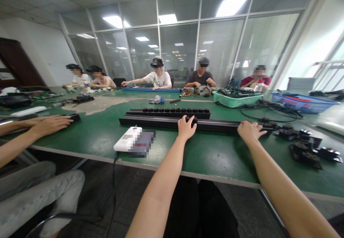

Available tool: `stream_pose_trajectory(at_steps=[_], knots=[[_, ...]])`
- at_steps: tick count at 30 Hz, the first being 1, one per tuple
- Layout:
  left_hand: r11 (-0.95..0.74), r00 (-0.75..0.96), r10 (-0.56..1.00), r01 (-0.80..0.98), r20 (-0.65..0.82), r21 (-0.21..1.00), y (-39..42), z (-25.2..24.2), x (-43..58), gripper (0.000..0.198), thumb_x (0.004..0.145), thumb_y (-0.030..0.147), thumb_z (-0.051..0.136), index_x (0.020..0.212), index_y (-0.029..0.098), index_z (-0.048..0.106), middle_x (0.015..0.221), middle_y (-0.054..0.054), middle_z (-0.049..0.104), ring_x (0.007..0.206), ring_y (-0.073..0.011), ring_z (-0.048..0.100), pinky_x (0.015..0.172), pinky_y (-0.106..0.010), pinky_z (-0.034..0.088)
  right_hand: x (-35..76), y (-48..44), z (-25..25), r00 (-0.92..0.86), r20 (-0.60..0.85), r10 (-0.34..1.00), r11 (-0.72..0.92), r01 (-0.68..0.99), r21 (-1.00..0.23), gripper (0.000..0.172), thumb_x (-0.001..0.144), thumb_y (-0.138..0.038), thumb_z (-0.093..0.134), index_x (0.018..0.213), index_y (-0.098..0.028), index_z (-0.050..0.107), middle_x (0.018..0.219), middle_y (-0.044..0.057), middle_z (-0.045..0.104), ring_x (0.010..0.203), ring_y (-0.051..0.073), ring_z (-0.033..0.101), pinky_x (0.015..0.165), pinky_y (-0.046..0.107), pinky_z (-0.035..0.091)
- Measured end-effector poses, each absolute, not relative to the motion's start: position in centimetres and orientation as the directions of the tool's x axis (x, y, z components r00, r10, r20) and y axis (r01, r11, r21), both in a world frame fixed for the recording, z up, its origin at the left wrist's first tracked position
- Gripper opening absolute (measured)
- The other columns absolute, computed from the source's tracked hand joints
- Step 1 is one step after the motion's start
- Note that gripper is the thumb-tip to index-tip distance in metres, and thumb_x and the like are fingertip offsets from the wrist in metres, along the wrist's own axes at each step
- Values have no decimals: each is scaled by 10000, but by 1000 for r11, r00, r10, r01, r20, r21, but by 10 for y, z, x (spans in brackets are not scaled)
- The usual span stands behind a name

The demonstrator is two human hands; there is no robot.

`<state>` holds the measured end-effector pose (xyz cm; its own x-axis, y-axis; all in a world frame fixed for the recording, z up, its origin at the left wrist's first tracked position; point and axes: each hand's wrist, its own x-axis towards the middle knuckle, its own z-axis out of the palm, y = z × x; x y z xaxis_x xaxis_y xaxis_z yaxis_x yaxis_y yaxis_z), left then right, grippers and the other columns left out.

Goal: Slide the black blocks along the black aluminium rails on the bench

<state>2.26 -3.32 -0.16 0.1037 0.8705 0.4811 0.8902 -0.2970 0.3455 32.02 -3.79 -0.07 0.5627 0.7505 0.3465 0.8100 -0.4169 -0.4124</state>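
Observation:
A long black rail (156,123) lies across the green table in front of me. My left hand (186,127) is on its middle, fingers closed around a small dark part (191,119) whose shape is mostly covered. Toward the rail's right end, my right hand (249,131) grips it from above, thumb and fingers apart on it. Just behind lies a second black rail (169,113) with a row of small black round pieces along it. Several loose black parts with round tops (303,148) are scattered to the right of my right hand.
A white device (127,139) with a cable and a blurred dark screen (145,143) lie near the front edge. A green basket (233,101) of cables and a blue basket (306,102) stand at the back right. A neighbour's hands (53,123) work at left; several people sit opposite.

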Motion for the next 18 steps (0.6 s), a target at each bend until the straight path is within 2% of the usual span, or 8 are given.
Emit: stream_pose_trajectory(at_steps=[12, 18], knots=[[-305, 106, 862, 889, 495, 341, -31, -3, 24, 537, 1014, 413, 560, 1536, 290, 550, 1608, -133, 426, 1476, -312, 429, 1259, -458, 272, 320, -36, 1, 580, 333, 743, -437, 798, -415, 507, 982, -265, 340, 1269, -66, 707, 1389, 330, 520, 1388, 466, 413, 1100, 771, 290], [-297, 98, 863, 892, 496, 340, -30, -4, 26, 524, 1017, 415, 553, 1530, 304, 553, 1614, -119, 429, 1484, -306, 420, 1261, -464, 271, 323, -35, -1, 579, 358, 732, -423, 799, -428, 452, 975, -256, 388, 1240, -66, 701, 1369, 324, 541, 1378, 456, 427, 1082, 752, 336]])
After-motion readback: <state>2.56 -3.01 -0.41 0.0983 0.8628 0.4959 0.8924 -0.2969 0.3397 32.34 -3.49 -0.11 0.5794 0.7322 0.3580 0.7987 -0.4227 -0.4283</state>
